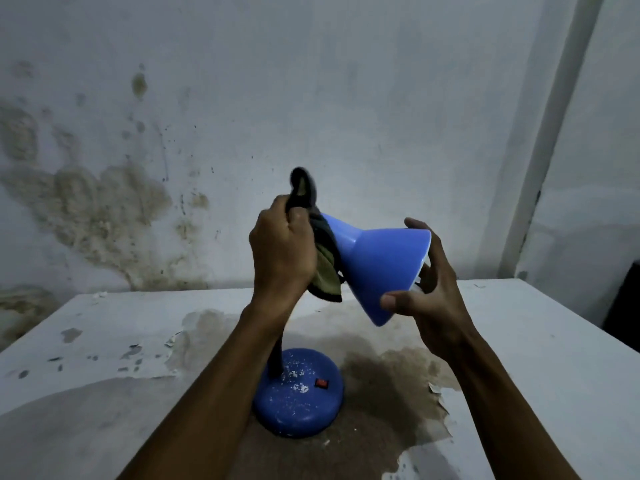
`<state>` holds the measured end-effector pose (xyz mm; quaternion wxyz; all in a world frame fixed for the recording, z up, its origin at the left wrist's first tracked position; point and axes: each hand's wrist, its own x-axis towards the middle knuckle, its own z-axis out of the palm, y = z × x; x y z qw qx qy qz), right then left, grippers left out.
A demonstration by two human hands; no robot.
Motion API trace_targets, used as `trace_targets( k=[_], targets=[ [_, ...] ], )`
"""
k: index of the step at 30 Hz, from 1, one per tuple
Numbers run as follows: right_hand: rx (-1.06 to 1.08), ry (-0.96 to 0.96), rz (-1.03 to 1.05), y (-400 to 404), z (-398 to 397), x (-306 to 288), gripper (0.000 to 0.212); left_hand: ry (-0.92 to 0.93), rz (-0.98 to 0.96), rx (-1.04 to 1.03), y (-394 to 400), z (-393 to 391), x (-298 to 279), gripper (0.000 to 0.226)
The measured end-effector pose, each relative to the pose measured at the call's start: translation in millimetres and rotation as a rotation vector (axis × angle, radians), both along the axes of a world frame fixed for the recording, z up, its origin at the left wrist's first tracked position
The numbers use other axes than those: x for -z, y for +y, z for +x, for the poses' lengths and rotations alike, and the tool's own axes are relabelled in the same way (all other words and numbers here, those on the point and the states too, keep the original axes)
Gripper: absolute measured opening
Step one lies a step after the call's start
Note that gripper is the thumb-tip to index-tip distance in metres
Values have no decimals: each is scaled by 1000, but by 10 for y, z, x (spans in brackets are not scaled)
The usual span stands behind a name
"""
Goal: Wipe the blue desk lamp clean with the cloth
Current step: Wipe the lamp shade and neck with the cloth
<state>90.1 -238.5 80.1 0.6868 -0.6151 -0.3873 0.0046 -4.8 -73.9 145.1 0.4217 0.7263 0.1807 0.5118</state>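
The blue desk lamp has a cone-shaped shade (381, 265) tilted to the right, held above its round blue base (298, 400). White specks dot the base, which carries a red switch (321, 383). My left hand (280, 251) is shut on a dark cloth with an olive side (325, 271), pressed against the narrow neck end of the shade. My right hand (426, 292) grips the wide rim of the shade, thumb below and fingers over the top. The lamp's dark stem is mostly hidden behind my left forearm.
The lamp stands on a white table (554, 358) with peeling paint and a large brown worn patch (381, 403) around the base. A stained white wall (104, 209) rises right behind the table. A dark object (627, 306) stands past the table's right edge.
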Motion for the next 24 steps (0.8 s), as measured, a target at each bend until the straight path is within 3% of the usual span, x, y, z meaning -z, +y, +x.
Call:
trace_targets(
  k=[3,6,8,10,13,17,24],
  targets=[
    [4,12,-9,-55,-18,26,106,27,-452,156,79,-35,-31,26],
    [17,8,-12,-48,-36,16,107,118,-479,198,190,-65,108,19],
    [29,-2,-12,-30,-46,-14,106,161,-392,192,184,-96,267,18],
    [33,-3,-15,0,-66,-35,107,166,-187,83,104,-148,456,21],
    [44,3,-6,5,-97,-46,106,50,142,-114,-115,-228,634,18],
    [89,5,4,9,-183,0,107,48,446,-228,-254,-195,864,38],
    [144,-16,-10,47,-283,-25,110,140,632,-239,-251,-215,1082,35]
  ],
)
